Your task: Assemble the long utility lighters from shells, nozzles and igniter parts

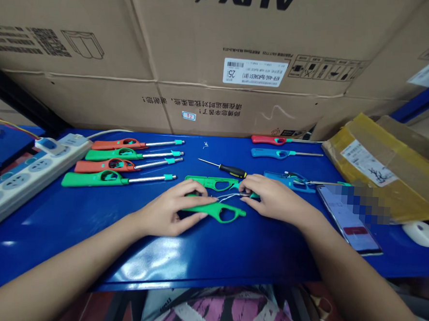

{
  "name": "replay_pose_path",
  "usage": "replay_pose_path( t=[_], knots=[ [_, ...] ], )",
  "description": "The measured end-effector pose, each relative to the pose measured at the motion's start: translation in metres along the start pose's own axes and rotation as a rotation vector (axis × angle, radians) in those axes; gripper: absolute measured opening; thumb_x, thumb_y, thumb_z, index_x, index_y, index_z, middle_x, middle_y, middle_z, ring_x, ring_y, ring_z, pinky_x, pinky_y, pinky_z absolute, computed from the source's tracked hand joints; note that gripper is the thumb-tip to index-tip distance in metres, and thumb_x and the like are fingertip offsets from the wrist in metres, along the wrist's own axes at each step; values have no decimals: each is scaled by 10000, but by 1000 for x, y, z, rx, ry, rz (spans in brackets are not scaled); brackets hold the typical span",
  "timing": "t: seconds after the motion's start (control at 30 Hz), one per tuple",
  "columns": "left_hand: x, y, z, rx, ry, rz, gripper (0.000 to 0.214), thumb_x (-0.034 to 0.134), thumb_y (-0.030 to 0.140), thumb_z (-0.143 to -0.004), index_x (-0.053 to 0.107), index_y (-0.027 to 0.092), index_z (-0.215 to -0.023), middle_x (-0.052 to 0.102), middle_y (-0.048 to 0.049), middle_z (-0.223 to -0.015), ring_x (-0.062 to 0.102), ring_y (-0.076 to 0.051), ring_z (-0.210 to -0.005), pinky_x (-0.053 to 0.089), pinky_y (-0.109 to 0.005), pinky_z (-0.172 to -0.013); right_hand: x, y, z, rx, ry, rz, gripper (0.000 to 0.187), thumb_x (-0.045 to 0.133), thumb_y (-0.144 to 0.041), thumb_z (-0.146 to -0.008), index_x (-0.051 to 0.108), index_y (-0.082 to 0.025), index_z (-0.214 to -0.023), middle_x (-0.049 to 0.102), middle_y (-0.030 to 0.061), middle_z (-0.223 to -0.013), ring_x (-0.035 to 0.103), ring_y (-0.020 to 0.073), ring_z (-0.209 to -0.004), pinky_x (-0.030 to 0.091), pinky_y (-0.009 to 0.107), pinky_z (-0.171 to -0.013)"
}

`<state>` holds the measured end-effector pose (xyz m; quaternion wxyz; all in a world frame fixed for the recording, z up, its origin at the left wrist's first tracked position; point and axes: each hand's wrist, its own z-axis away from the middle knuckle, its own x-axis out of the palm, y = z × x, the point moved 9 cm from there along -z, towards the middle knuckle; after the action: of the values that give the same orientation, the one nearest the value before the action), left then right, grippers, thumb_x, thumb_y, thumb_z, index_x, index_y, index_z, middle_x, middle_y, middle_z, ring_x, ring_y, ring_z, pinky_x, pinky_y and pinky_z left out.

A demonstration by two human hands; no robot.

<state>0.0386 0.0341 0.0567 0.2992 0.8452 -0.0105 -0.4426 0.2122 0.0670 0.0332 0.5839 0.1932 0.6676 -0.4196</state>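
Where left hand (177,209) grips, bright-green casing (214,209), holed

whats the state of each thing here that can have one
nearer green casing half: separated, under left hand
farther green casing half: lying separate on table
wired part: exposed, in right hand, partly hidden
screwdriver: lying unheld
plug: apparently in power strip
phone: screen lit
four left lighters: apparently assembled
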Motion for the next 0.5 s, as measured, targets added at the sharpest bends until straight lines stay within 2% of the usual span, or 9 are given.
replay_pose_path(
  t=[0.1, 0.17, 0.27, 0.33, 0.43, 0.5],
  knots=[
    [11, 4, 2, 23, -87, 5, 462, 603, 141, -934, 577, 192, -1392, 598, -108, -1142, 600, -200, -1052, 531, -349, -933, -5, 2, -1, -2, 48, 70, 51, 583, -236, -954, 584, -200, -918, 633, 68, -975, 588, 238, -937, 463, 358, -794],
    [16, 2, 3, 7, -118, 5, 467, 566, 123, -947, 553, 193, -1409, 596, -106, -1138, 602, -191, -1040, 534, -333, -915, -10, -1, -1, -23, 79, 75, 35, 582, -223, -950, 595, -193, -961, 622, 79, -1000, 571, 242, -952, 463, 370, -821],
    [19, -1, 4, -23, -137, -34, 403, 519, 114, -970, 576, 196, -1360, 607, -87, -1062, 607, -177, -971, 531, -308, -855, -20, -13, 2, -90, 154, 13, 118, 574, -207, -951, 600, -189, -1065, 606, 90, -1072, 545, 239, -1009, 453, 378, -885],
    [20, -2, 3, -31, -139, -92, 358, 488, 108, -977, 600, 194, -1306, 613, -75, -1009, 602, -176, -923, 518, -302, -813, -23, -23, 4, -156, 171, -80, 89, 581, -241, -961, 607, -193, -1032, 612, 75, -1041, 544, 220, -996, 446, 364, -899],
    [21, 2, 2, -26, -161, -155, 318, 477, 108, -965, 613, 191, -1240, 625, -68, -990, 595, -181, -896, 494, -304, -777, -12, -39, 5, -242, 40, -212, 130, 631, -318, -951, 617, -197, -906, 623, 32, -909, 566, 177, -884, 447, 316, -824],
    [23, 6, 1, -15, -194, -155, 276, 534, 160, -941, 614, 189, -1204, 636, -63, -996, 597, -188, -890, 485, -314, -778, -1, -45, 4, -258, -55, -233, 154, 653, -322, -938, 615, -199, -852, 618, 11, -851, 564, 159, -824, 435, 294, -756]
  ],
)
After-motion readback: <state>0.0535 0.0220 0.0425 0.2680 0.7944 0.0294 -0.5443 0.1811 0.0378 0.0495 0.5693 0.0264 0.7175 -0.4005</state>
